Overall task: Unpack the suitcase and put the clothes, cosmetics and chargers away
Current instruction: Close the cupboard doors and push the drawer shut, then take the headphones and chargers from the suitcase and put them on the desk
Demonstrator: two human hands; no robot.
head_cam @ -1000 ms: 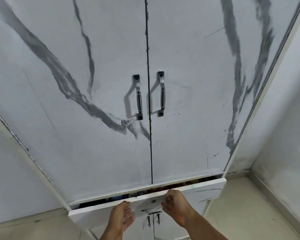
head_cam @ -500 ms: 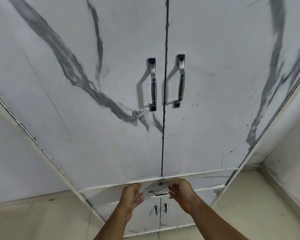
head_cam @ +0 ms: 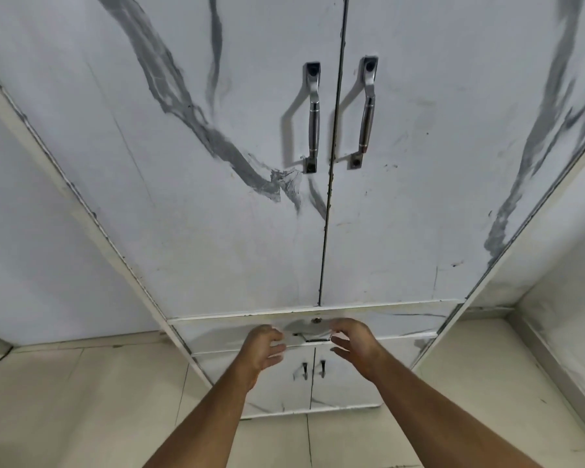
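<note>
A white wardrobe with grey marble veins fills the view. Its drawer [head_cam: 402,324] below the two tall doors sits pushed in flush, with a small round lock [head_cam: 316,320] and a metal pull [head_cam: 313,339] at its middle. My left hand [head_cam: 262,349] hovers just in front of the drawer, left of the pull, fingers loosely curled and holding nothing. My right hand [head_cam: 355,341] hovers on the other side of the pull, fingers relaxed and also holding nothing. No suitcase, clothes, cosmetics or chargers are in view.
Two tall doors with metal handles, left handle [head_cam: 313,118] and right handle [head_cam: 367,113], are closed. Two small lower doors [head_cam: 345,386] under the drawer are closed. Beige floor tiles [head_cam: 81,400] lie on both sides; white walls flank the wardrobe.
The drawer stood pulled out a second ago with both hands on its front edge; it has been pushed in flush. Both hands have since come off it and drawn back slightly.
</note>
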